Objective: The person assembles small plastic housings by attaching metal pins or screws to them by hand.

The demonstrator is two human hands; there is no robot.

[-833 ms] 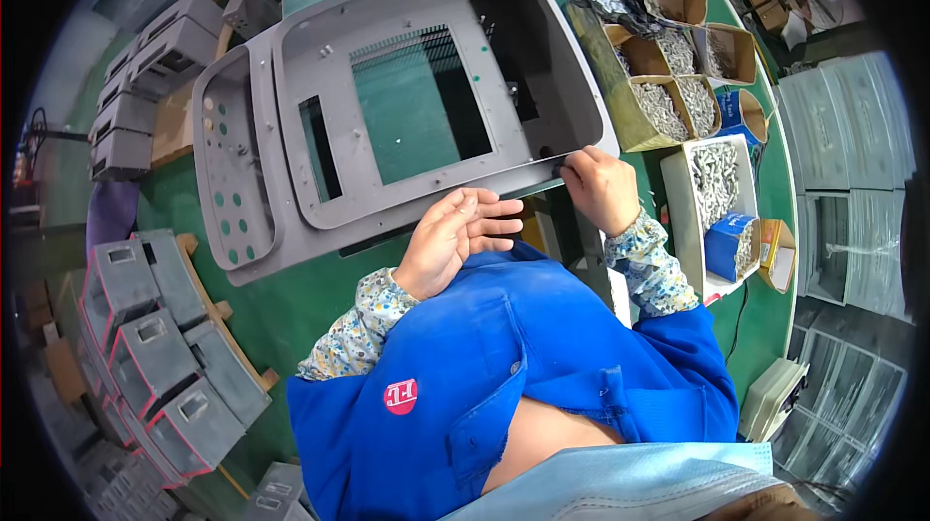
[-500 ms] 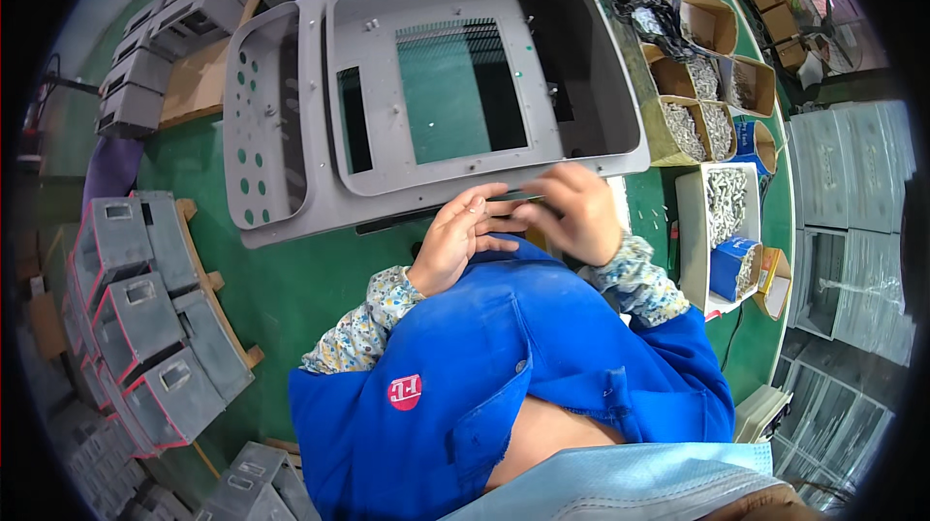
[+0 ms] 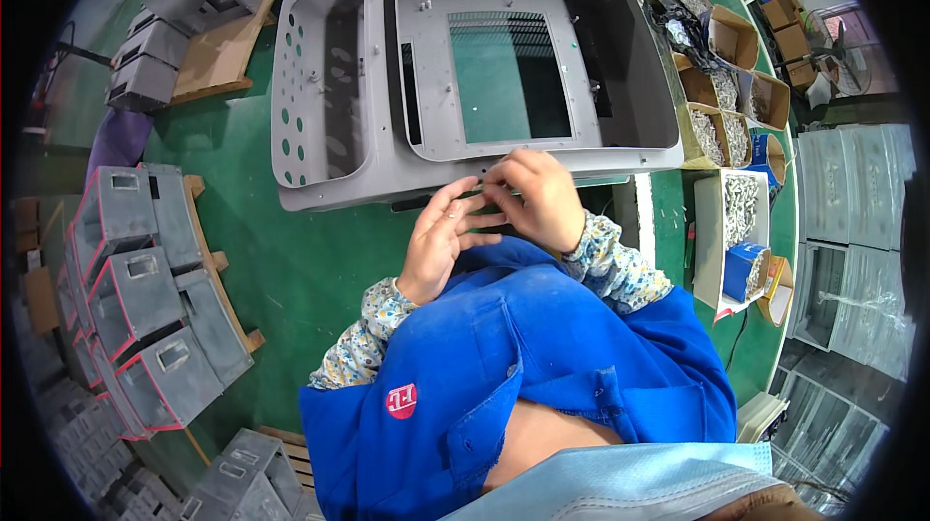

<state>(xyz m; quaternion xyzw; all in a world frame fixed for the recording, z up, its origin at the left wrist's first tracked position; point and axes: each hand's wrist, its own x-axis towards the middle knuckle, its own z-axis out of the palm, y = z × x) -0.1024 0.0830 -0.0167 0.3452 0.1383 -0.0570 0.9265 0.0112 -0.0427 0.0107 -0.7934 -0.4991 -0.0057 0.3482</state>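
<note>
1. A large grey housing with rounded corners [image 3: 386, 124] fills the top centre of the frame, its hollow side facing up. This is the piece being worked on.

2. Two bare hands meet at the centre, in front of the housing's lower edge. Whether they touch it, I cannot tell.

3. The left hand [image 3: 432, 248] is palm partly up, fingers loosely spread and pointing right. A tiny bright spot shows on one finger; ring or small part, I cannot tell.

4. The right hand [image 3: 542, 203] bends over the left fingertips, its thumb and fingers drawn narrow, as if pinching. Any piece between them is hidden or too small to see.

5. Done, as far as shows: small pale metal studs [image 3: 449, 88] stand at several spots on the housing's inner face, around its large rectangular window.

6. Possibly left: round holes [image 3: 287, 146] in the narrow compartment at the housing's left are bare, though they may be meant to be so. The work looks partway along, but no finished count can be judged.

7. Supply is plentiful: at right, open brown cardboard boxes [image 3: 733, 45] and a white rectangular tray [image 3: 708, 248] hold heaps of small metal fasteners [image 3: 741, 207].
</note>
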